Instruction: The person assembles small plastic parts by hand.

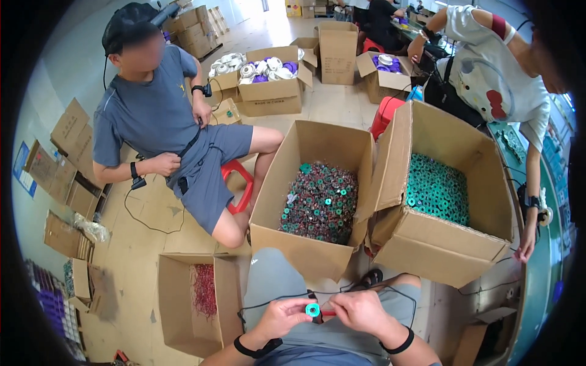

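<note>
One round, turquoise, plastic-looking part [312, 310] (likely light, stiff, best held by its rim): my left hand [285, 317] is pinching it, my right hand [361, 312] gripping a slim red piece [328, 313] alongside.

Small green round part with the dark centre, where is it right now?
In the head view, the green round part is in the left hand, low and slightly right of centre, beside the red piece in the right hand.
</note>
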Demonstrator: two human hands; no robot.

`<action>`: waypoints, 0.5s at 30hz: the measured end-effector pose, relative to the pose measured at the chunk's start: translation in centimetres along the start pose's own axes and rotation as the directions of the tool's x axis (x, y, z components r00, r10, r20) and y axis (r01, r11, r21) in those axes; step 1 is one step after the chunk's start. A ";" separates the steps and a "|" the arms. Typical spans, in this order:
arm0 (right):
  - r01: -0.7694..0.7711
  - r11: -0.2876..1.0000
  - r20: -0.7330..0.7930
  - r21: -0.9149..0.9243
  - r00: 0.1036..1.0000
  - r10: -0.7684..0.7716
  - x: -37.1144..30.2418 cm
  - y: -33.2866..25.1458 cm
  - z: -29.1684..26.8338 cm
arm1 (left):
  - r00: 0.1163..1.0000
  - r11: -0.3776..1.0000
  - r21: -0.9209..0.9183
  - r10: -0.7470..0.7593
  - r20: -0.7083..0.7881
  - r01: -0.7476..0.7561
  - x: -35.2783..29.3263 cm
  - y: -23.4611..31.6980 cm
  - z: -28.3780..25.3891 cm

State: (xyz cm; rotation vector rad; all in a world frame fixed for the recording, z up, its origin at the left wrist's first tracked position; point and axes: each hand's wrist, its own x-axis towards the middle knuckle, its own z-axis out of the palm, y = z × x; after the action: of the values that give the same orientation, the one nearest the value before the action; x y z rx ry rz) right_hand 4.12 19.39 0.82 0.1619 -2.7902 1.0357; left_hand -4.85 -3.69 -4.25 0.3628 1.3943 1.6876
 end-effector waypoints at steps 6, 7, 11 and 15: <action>0.064 0.997 0.149 0.035 0.987 -0.069 0.1 -0.5 0.7 | 1.000 0.996 -0.084 -0.023 -0.012 0.022 0.9 0.6 -0.2; 0.080 0.996 0.108 0.039 0.991 -0.084 0.3 -0.6 0.4 | 0.999 0.997 -0.071 0.031 -0.037 -0.033 0.6 1.2 -0.3; -0.033 0.997 0.102 0.075 0.994 0.025 1.1 -0.9 -0.8 | 0.995 0.989 -0.108 0.097 -0.022 -0.099 0.6 2.0 -0.4; -0.008 0.998 0.061 0.066 0.998 0.004 0.8 -1.1 -0.8 | 0.997 0.997 -0.028 0.071 -0.011 -0.071 0.5 1.3 -0.8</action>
State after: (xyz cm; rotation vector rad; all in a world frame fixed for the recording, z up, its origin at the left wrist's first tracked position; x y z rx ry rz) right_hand 3.62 19.00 2.24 0.1965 -2.8131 1.1436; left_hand -6.27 -3.75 -3.45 0.3925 1.3771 1.7676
